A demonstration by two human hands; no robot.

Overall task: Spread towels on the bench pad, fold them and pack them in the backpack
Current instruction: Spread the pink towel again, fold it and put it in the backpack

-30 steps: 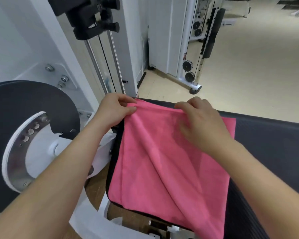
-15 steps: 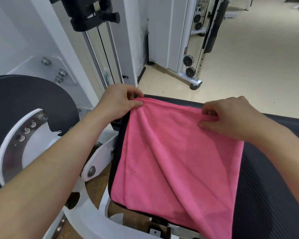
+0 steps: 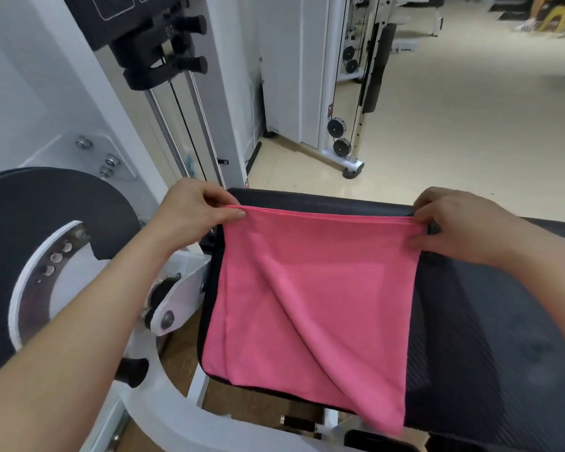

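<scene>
Room: a gym with a pale tiled floor [image 3: 470,132]; a white cable machine [image 3: 349,93] with black pulleys stands across it.
Near machine: a white frame [image 3: 88,102] fills the left side, with a large black round cover [image 3: 46,216] low down and a black bracket with knobs [image 3: 163,44] up on its guide rods.
Worktop: a black ribbed pad [image 3: 490,337] running from the centre out to the right and lower edges.
Towel: the pink towel [image 3: 313,288] lies over the left end of the worktop. Its far edge is pulled straight between the two hands, just short of the pad's far rim. A soft diagonal crease runs from the upper middle down to the near right corner, which hangs past the pad's near edge. Along the left side two layers show (it looks doubled over there).
Left hand: the left hand [image 3: 193,213] is clamped on the towel's far left corner, thumb on top, fingers curled beneath.
Right hand: the right hand [image 3: 454,223] pinches the far right corner, fingers curled round the hem.
Bolts: three bolts [image 3: 106,161] sit on the frame's plate above the round cover.
</scene>
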